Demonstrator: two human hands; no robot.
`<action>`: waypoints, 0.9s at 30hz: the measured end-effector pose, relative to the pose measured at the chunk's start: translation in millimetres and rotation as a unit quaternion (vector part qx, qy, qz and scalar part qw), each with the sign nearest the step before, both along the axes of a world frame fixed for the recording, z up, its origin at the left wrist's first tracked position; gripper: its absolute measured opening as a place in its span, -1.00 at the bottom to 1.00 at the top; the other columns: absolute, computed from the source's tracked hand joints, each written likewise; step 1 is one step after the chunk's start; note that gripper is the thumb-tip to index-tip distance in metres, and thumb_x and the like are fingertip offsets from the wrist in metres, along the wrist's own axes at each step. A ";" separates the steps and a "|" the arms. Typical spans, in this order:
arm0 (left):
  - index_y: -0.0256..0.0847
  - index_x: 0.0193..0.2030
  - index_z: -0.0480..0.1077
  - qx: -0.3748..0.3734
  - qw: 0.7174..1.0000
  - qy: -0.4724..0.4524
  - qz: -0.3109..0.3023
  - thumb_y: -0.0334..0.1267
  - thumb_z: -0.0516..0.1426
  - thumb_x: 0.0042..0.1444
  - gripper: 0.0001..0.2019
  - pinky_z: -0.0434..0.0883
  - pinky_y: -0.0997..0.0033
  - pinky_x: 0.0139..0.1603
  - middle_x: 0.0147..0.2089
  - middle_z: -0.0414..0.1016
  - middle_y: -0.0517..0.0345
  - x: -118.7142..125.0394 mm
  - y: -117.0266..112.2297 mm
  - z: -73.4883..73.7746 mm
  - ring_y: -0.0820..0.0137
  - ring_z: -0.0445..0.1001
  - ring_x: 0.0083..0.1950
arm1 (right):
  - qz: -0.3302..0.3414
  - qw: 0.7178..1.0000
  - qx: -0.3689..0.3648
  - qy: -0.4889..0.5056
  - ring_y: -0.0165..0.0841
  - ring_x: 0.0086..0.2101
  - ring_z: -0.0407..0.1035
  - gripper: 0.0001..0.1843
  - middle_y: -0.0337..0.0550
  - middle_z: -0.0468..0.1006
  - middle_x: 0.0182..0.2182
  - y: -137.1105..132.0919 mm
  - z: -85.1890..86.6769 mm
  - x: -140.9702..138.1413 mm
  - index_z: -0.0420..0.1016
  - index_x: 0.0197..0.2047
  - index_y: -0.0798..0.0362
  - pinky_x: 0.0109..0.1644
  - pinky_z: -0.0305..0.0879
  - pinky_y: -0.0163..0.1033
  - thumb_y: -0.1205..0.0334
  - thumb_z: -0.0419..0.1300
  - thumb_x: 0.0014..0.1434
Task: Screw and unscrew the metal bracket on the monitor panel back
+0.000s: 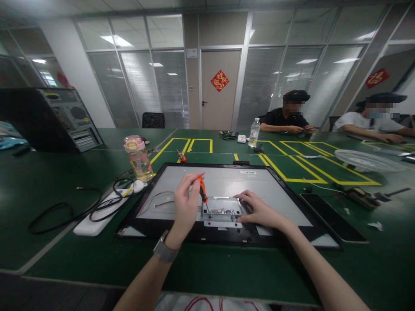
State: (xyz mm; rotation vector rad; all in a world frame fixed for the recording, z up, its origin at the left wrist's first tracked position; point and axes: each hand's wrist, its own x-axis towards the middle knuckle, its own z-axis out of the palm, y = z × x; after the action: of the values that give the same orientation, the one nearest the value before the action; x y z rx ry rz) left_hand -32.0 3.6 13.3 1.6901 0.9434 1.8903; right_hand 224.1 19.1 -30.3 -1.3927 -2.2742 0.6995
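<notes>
An orange-and-black screwdriver [202, 190] is pinched in my left hand [187, 198], its shaft pointing down at the left end of a metal bracket [223, 205]. Along the bracket's near side runs a row of connector ports. My right hand [257, 208] grips the right end of this bracket between thumb and fingers. Beneath it lies a flat display panel [275, 190] with a black frame and a grey back. Thin wires [162, 203] run over the panel left of the bracket. Whether the screwdriver tip sits in a screw is too small to tell.
On the left are a white power strip [97, 216], black cables, a pink-lidded bottle [138, 157] and a computer case [76, 119]. A phone [332, 218] and a caliper-like tool [359, 196] lie right. Beyond stands a water bottle [254, 131]; two people sit across the table.
</notes>
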 end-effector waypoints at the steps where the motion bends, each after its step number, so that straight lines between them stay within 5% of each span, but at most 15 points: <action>1: -0.17 -0.13 0.55 0.004 1.000 0.004 0.011 -0.28 0.10 0.23 -0.81 0.38 0.39 -0.15 -0.21 0.45 0.09 0.2 0.0 0.0 0.37 0.44 -0.18 | 0.000 1.000 0.000 -0.001 -0.06 0.07 0.26 -0.27 0.00 0.33 0.04 0.1 0.1 -0.2 0.38 0.19 0.04 0.21 0.19 -0.01 0.02 0.40 -0.03; 5: -0.17 -0.20 0.56 0.008 0.999 0.007 0.034 -0.24 0.15 0.19 -0.84 0.38 0.43 -0.24 -0.26 0.38 0.13 1.1 -0.3 0.3 0.41 0.39 -0.27 | 0.000 1.000 -0.001 -0.005 -0.06 0.07 0.26 -0.27 0.01 0.32 0.04 -1.2 2.8 -1.8 0.38 0.19 0.06 0.21 0.19 -0.02 0.02 0.40 -0.02; 9: -0.19 -0.07 0.52 -0.008 1.000 0.007 -0.004 -0.28 0.03 0.28 -0.75 0.39 0.38 -0.11 -0.16 0.46 0.07 0.7 -0.3 -0.2 0.36 0.45 -0.13 | -0.006 1.000 -0.008 -0.007 -0.07 0.07 0.26 -0.29 -0.01 0.32 0.05 -3.7 6.0 -2.7 0.38 0.19 0.03 0.21 0.20 -0.02 0.02 0.39 -0.01; 15: -0.17 -0.19 0.55 0.008 0.999 0.016 0.029 -0.26 0.16 0.19 -0.85 0.38 0.41 -0.18 -0.25 0.38 0.12 1.1 -0.3 -0.3 0.38 0.40 -0.22 | -0.004 1.000 -0.003 -0.001 -0.06 0.06 0.27 -0.29 -0.03 0.33 0.03 -3.5 4.0 -1.7 0.38 0.18 -0.01 0.21 0.21 0.00 0.03 0.40 -0.03; 20: -0.16 -0.01 0.52 -0.007 1.000 0.026 -0.014 -0.28 -0.01 0.29 -0.70 0.37 0.38 -0.13 -0.14 0.42 0.06 0.6 -1.7 -0.6 0.35 0.41 -0.12 | -0.003 1.000 -0.003 0.001 -0.06 0.07 0.26 -0.27 0.00 0.33 0.04 -1.8 2.2 -1.6 0.39 0.18 0.05 0.22 0.18 -0.01 0.05 0.41 -0.04; 27: -0.15 -0.10 0.55 0.008 0.999 0.034 -0.003 -0.26 0.10 0.23 -0.79 0.39 0.42 -0.20 -0.23 0.37 0.11 1.3 -2.4 -1.1 0.39 0.39 -0.23 | -0.001 1.000 0.002 0.004 -0.05 0.08 0.25 -0.28 -0.02 0.33 0.04 -1.1 0.8 -0.9 0.39 0.18 0.01 0.22 0.18 0.01 0.02 0.41 -0.04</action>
State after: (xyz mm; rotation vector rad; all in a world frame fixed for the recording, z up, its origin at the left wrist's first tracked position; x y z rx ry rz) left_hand -30.7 1.2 12.3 1.7747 0.9499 1.8522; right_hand 223.2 18.1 -29.5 -1.3874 -2.2671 0.6981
